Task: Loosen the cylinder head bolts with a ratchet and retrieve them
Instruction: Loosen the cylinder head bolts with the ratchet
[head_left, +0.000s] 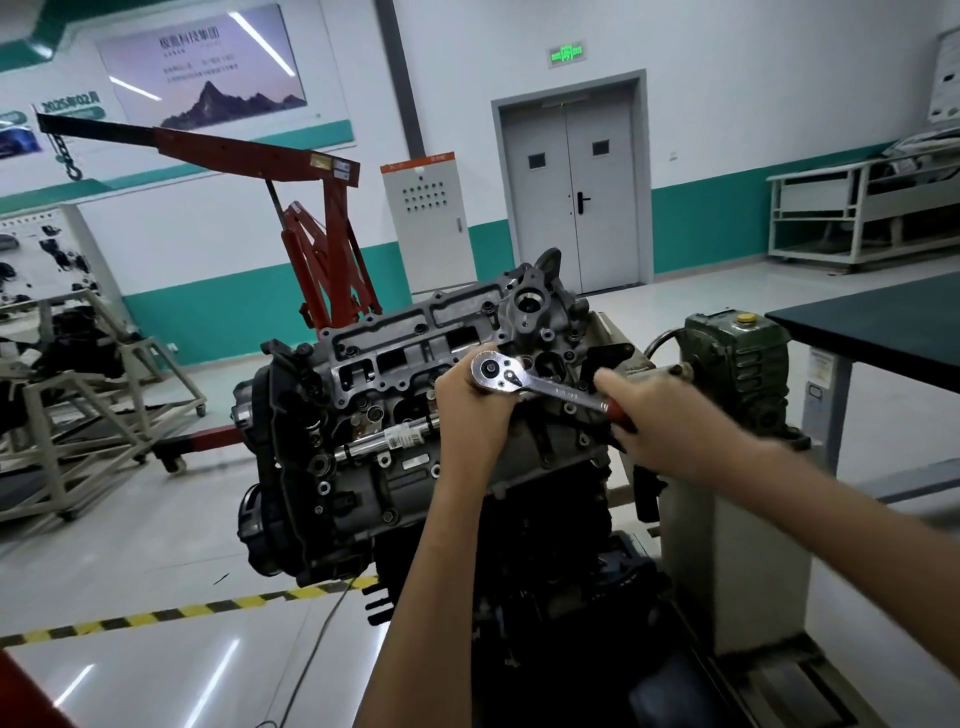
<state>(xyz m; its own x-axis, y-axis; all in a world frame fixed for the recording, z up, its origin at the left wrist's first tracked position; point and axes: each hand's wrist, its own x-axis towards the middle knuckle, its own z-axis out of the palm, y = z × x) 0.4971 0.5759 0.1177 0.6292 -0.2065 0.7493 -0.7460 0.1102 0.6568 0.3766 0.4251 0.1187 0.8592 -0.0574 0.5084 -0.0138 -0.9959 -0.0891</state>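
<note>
Nearest, two bare forearms reached up from the bottom edge. Right hand (655, 415) was wrapped around the ratchet's red grip, fingers closed on it, index finger stretched out along the shank. Left hand (470, 402) cupped under the ratchet (524, 382) head, fingers curled tight together, steadying it over the socket; socket itself hidden by that hand.

Ratchet sat on top of the cylinder head (415, 358), toward its right end, handle pointing right. Bolt under it not visible, so I couldn't tell how far out it was.

Handling guess: chrome steel tool, rigid, fairly heavy, slick on the shank. Best held at the far end of the red grip for leverage, with the other palm pressing the head down so the socket doesn't slip off.

Further back stood a red engine hoist (317, 218), then a grey double door (571, 182).
</note>
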